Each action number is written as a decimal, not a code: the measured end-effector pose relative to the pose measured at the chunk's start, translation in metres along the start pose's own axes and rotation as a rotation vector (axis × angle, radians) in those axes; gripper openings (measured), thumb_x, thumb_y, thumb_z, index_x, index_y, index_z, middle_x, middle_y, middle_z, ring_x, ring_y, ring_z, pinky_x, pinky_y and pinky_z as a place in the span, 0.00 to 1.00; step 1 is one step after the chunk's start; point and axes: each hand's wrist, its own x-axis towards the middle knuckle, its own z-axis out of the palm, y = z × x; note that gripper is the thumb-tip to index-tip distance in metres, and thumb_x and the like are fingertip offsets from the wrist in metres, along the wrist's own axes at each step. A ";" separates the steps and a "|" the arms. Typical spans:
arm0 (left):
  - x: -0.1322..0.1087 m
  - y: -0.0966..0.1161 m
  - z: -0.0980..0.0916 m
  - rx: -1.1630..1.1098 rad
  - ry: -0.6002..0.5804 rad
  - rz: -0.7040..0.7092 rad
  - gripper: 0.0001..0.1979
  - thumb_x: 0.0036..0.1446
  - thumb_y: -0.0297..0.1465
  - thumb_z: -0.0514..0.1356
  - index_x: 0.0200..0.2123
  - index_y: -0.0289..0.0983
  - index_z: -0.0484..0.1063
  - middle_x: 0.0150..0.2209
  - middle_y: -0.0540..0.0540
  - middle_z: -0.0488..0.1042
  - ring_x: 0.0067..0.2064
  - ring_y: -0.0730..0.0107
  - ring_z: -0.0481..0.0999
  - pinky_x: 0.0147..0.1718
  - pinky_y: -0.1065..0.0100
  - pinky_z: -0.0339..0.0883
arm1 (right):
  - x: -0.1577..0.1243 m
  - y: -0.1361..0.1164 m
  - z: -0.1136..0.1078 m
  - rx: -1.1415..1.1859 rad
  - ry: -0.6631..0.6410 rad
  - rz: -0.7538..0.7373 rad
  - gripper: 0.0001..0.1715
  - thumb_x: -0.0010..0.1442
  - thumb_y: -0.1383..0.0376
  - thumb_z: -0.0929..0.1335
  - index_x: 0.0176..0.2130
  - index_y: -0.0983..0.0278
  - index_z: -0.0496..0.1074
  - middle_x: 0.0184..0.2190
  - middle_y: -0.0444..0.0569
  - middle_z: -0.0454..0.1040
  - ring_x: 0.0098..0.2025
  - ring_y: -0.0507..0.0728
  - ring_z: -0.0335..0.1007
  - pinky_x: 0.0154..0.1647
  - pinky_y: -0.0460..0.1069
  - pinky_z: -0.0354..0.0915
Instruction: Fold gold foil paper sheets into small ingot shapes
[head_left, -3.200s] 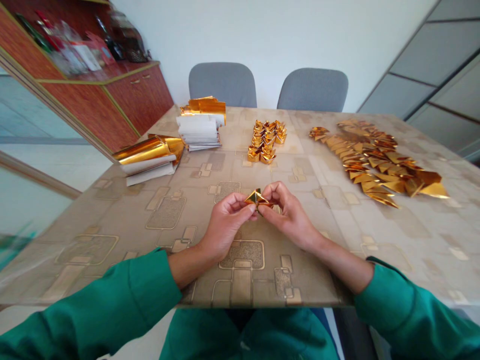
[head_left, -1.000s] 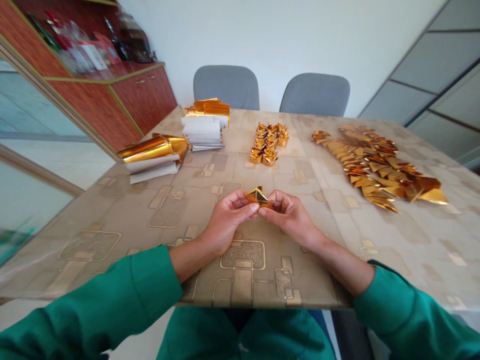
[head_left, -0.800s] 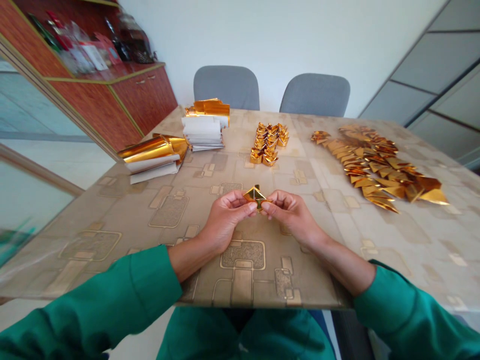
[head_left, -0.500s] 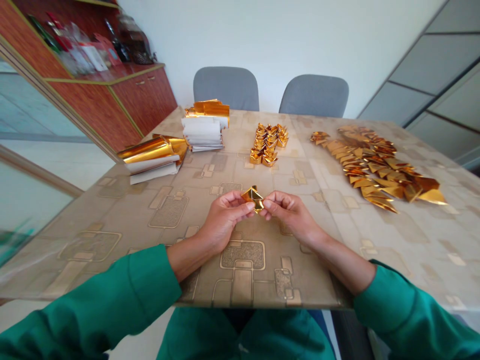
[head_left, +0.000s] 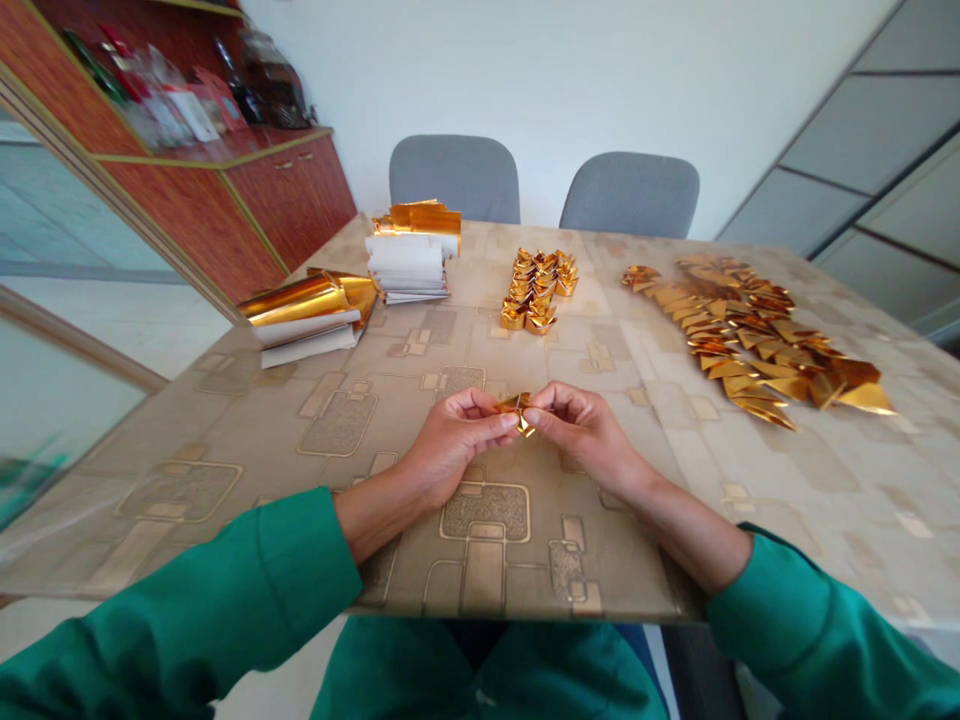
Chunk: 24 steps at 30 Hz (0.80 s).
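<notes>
Just above the near part of the table, a small folded gold foil piece [head_left: 523,424] is pinched between both hands. My left hand [head_left: 456,437] grips its left side with thumb and fingers. On its right side my right hand [head_left: 587,427] holds it in the same way, the two thumbs almost touching. Fingers cover much of the piece. Beyond the hands stands a cluster of folded gold foil shapes [head_left: 538,292] in rows. A larger spread of flatter gold folded pieces [head_left: 757,335] lies on the right.
The patterned tablecloth [head_left: 487,510] covers the table. Gold and white paper stacks [head_left: 407,265] and a rolled gold sheet bundle [head_left: 304,305] lie at the back left. Two grey chairs [head_left: 454,178] stand behind the table, and a red-brown cabinet [head_left: 289,195] at the left.
The foil piece has tilted and sits slightly lower and further right, with less of it showing. My left hand has shifted a little to the right, closer to my right hand.
</notes>
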 end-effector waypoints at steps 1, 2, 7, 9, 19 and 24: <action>0.000 0.000 0.000 -0.024 -0.013 -0.021 0.15 0.40 0.28 0.74 0.26 0.34 0.70 0.26 0.51 0.76 0.28 0.76 0.75 0.32 0.73 0.70 | 0.000 0.000 -0.001 -0.002 0.001 0.004 0.19 0.56 0.49 0.71 0.30 0.62 0.70 0.26 0.43 0.73 0.28 0.52 0.65 0.32 0.48 0.62; 0.000 -0.001 0.000 -0.047 -0.024 -0.035 0.14 0.41 0.28 0.74 0.27 0.34 0.71 0.27 0.50 0.77 0.29 0.76 0.76 0.34 0.72 0.71 | 0.000 -0.001 -0.001 -0.008 0.008 0.006 0.19 0.56 0.49 0.71 0.30 0.62 0.70 0.26 0.43 0.73 0.28 0.51 0.65 0.31 0.48 0.62; -0.001 -0.002 0.002 -0.084 -0.038 0.009 0.11 0.49 0.33 0.70 0.29 0.35 0.73 0.29 0.50 0.77 0.32 0.74 0.78 0.37 0.70 0.73 | -0.002 -0.003 -0.001 -0.034 0.075 -0.020 0.18 0.57 0.51 0.71 0.28 0.62 0.69 0.23 0.41 0.68 0.25 0.50 0.60 0.28 0.47 0.58; -0.002 -0.001 0.002 -0.056 -0.034 0.044 0.10 0.50 0.34 0.69 0.28 0.36 0.72 0.28 0.51 0.76 0.31 0.74 0.77 0.34 0.71 0.73 | -0.003 -0.005 0.000 -0.042 0.074 -0.023 0.18 0.57 0.53 0.71 0.27 0.62 0.68 0.22 0.41 0.66 0.24 0.50 0.58 0.27 0.47 0.57; -0.002 -0.001 0.000 0.169 -0.025 0.170 0.10 0.52 0.37 0.68 0.31 0.37 0.75 0.31 0.51 0.75 0.32 0.74 0.74 0.28 0.74 0.69 | -0.003 -0.005 -0.001 -0.068 -0.010 -0.016 0.15 0.58 0.57 0.71 0.26 0.63 0.68 0.22 0.41 0.67 0.24 0.49 0.59 0.27 0.46 0.57; -0.001 0.002 0.001 0.227 -0.021 0.257 0.13 0.52 0.37 0.68 0.27 0.34 0.73 0.25 0.52 0.71 0.26 0.77 0.70 0.25 0.75 0.66 | -0.003 -0.002 0.001 -0.054 -0.047 -0.010 0.14 0.58 0.56 0.71 0.28 0.64 0.70 0.24 0.43 0.70 0.26 0.50 0.62 0.28 0.46 0.57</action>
